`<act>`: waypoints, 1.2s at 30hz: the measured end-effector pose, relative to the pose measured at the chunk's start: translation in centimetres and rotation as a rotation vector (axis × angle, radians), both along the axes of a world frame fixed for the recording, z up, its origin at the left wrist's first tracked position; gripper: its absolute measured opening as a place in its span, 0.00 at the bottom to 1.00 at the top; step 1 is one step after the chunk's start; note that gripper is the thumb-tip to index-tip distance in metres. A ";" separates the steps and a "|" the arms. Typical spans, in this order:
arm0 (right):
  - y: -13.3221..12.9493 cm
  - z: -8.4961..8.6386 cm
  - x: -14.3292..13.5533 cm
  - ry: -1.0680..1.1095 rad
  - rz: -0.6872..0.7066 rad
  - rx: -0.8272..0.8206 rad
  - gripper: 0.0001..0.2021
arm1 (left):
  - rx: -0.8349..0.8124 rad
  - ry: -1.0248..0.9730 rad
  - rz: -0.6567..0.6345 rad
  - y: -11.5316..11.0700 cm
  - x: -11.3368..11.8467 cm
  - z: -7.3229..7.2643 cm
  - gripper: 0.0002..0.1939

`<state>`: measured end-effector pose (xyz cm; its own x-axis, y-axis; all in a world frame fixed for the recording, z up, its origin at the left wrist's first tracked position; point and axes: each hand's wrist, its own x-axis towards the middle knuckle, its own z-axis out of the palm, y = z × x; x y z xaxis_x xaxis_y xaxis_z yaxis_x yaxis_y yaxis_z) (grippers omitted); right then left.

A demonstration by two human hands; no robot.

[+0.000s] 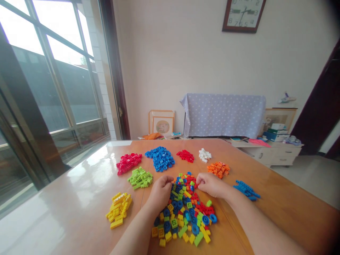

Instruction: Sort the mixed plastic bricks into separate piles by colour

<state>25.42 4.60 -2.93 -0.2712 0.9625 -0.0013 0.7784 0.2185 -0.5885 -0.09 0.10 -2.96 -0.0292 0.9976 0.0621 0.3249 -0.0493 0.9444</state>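
Observation:
A mixed pile of small toy building bricks [186, 216] in red, yellow, green, orange and blue, with blue round pieces among them, lies in front of me on the table. At the pile's far left edge is my left hand [161, 193], its fingers curled together; whatever they may hold is hidden. My right hand [212, 185] touches the far right edge, thumb and fingertips pinched beside some red bricks. I cannot make out what is in that pinch.
Sorted heaps surround the pile: yellow bricks [119, 209], lime green bricks [140, 177], pinkish-red bricks [129, 163], blue round pieces [160, 158], red bricks [185, 156], white pieces [205, 155], orange bricks [218, 169] and long blue pieces [246, 190]. All rest on a glossy wooden table [87, 209].

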 end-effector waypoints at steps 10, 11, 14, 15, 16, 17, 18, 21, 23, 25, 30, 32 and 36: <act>-0.7 0.7 -0.7 -0.001 0.039 -0.033 0.06 | 0.086 0.080 -0.021 0.1 -0.1 -0.1 0.13; -0.8 0.8 -0.7 -0.007 0.042 -0.038 0.06 | 0.100 0.092 -0.021 0.1 -0.1 -0.2 0.13; -0.9 1.1 -0.8 -0.007 0.052 -0.047 0.06 | 0.130 0.122 -0.017 0.3 -0.2 -0.4 0.12; -1.0 1.2 -0.9 -0.004 0.058 -0.050 0.07 | 0.137 0.128 -0.016 0.3 -0.2 -0.4 0.12; -1.1 1.3 -0.9 0.000 0.068 -0.053 0.07 | 0.144 0.132 -0.015 0.3 -0.2 -0.5 0.12; -1.1 1.3 -0.9 0.004 0.079 -0.055 0.07 | 0.152 0.134 -0.017 0.3 -0.2 -0.5 0.12; -1.2 1.4 -1.0 0.010 0.088 -0.056 0.06 | 0.160 0.133 -0.018 0.3 -0.2 -0.6 0.12; -1.3 1.5 -1.2 0.026 0.092 -0.063 0.07 | 0.178 0.132 -0.027 0.2 -0.2 -0.7 0.12; -1.3 1.6 -1.3 0.034 0.089 -0.072 0.08 | 0.178 0.130 -0.030 0.2 -0.2 -0.8 0.12; -1.4 1.7 -1.3 0.047 0.104 -0.089 0.08 | 0.177 0.126 -0.029 0.2 -0.1 -0.8 0.12; -1.3 1.5 -1.2 0.067 0.147 -0.094 0.05 | 0.207 0.153 -0.031 0.1 -0.1 -0.6 0.12; -1.2 1.3 -1.2 0.066 0.148 -0.087 0.06 | 0.225 0.170 -0.040 -0.1 0.0 -0.5 0.12; -1.0 0.9 -1.1 0.076 0.162 -0.100 0.08 | 0.238 0.200 -0.034 -0.2 0.0 -0.4 0.11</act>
